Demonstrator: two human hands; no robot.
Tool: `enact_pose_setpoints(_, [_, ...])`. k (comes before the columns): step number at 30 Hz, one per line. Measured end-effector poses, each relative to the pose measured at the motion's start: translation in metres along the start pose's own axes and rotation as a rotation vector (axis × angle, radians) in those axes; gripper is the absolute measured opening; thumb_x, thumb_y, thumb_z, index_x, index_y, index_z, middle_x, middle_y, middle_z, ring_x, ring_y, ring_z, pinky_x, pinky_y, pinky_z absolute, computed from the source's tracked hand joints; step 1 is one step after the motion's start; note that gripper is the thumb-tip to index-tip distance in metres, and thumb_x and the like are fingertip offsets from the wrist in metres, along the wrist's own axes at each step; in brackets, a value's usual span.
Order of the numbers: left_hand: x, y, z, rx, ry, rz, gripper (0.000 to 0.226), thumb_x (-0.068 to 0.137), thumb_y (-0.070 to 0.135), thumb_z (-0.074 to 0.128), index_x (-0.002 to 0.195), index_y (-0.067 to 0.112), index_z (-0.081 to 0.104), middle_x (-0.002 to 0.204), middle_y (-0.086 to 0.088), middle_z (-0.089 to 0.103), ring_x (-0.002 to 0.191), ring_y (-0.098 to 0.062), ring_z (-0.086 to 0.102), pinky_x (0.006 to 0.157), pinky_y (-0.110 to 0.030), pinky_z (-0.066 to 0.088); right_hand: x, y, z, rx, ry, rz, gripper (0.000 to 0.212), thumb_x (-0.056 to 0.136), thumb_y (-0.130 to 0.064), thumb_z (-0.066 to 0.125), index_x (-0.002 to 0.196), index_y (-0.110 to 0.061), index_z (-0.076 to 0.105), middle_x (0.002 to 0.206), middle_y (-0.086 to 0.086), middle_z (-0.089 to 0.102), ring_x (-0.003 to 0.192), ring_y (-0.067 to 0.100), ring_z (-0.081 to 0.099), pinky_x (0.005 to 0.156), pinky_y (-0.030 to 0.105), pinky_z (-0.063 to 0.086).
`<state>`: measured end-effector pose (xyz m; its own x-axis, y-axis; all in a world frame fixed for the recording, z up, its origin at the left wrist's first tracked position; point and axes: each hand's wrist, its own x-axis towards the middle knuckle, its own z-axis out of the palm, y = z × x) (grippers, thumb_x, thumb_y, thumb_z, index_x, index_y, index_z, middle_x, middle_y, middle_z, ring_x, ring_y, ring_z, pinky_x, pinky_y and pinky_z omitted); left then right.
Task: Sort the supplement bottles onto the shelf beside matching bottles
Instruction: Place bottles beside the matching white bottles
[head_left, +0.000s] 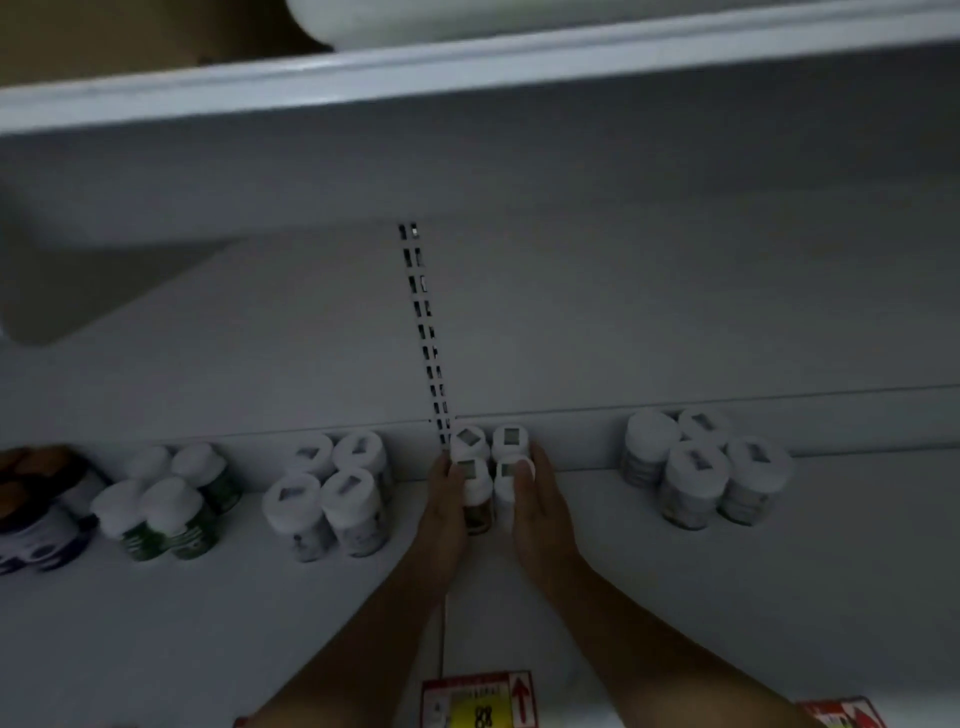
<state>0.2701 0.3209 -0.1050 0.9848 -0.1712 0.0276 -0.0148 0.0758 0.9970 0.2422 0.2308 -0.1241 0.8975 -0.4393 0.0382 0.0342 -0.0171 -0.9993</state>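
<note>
Both my forearms reach straight in over the shelf (675, 571), wrists close together. My left hand (447, 501) wraps the front left bottle (475, 493) of the middle cluster, fingers curled up its side, thumb near the cap. My right hand (537, 499) cups the front right bottle (506, 488) the same way, fingertips up by the lid. So both hands are gripping, one bottle each, the two bottles touching side by side.

Those bottles are white-capped, each with a small square sticker on top; the labels are too dim and blurred to read. Two matching bottles (488, 439) stand just behind them, against the shelf's back edge, at the foot of the slotted upright (428, 332).

Towards the left edge stand a four-bottle cluster (330, 493) and green-labelled bottles (166, 504), with dark packages (36, 499) at the far left. Another white-capped cluster (701, 462) stands well apart to the right. Red price tags (478, 699) hang on the front edge. An upper shelf (467, 67) juts overhead; the light is low.
</note>
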Motion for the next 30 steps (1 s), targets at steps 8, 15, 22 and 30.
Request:
enact_pose_setpoints(8, [-0.034, 0.022, -0.013, 0.218, 0.137, 0.101, 0.042, 0.099, 0.026, 0.036, 0.141, 0.018, 0.031, 0.136, 0.010, 0.036, 0.129, -0.007, 0.038, 0.105, -0.018, 0.032, -0.015, -0.019, -0.021, -0.031, 0.012, 0.032, 0.051, 0.099, -0.033, 0.033, 0.146, -0.019, 0.023, 0.146, 0.000, 0.035, 0.124, 0.007, 0.035, 0.105, 0.021, 0.028])
enact_pose_setpoints(15, [-0.068, 0.057, 0.030, 0.362, 0.011, 0.720, 0.035, 0.095, 0.043, 0.033, 0.122, 0.027, 0.047, 0.131, 0.008, 0.048, 0.131, -0.003, 0.037, 0.111, -0.015, 0.025, -0.068, -0.049, -0.080, -0.383, 0.142, -0.390, 0.066, 0.088, -0.067, 0.027, 0.130, -0.021, 0.050, 0.132, -0.015, 0.050, 0.122, -0.012, 0.042, 0.099, 0.002, 0.030])
enact_pose_setpoints(22, [-0.080, 0.025, 0.104, 0.212, -0.160, 0.298, 0.027, 0.093, 0.028, 0.045, 0.120, 0.028, 0.049, 0.123, 0.012, 0.052, 0.105, 0.018, 0.043, 0.092, 0.003, 0.028, -0.048, -0.054, -0.169, -0.134, 0.473, -0.399, 0.036, 0.095, -0.037, 0.035, 0.114, -0.016, 0.057, 0.113, -0.005, 0.061, 0.107, -0.007, 0.054, 0.091, 0.007, 0.040])
enact_pose_setpoints(30, [-0.044, -0.001, 0.196, 0.017, -0.139, 0.026, 0.049, 0.097, 0.027, 0.036, 0.144, 0.017, 0.025, 0.149, -0.003, 0.036, 0.124, -0.002, 0.049, 0.107, -0.022, 0.039, 0.028, -0.015, -0.239, 0.175, 0.251, 0.117, 0.051, 0.095, -0.038, 0.045, 0.137, -0.009, 0.044, 0.143, 0.006, 0.045, 0.132, 0.021, 0.043, 0.115, 0.037, 0.028])
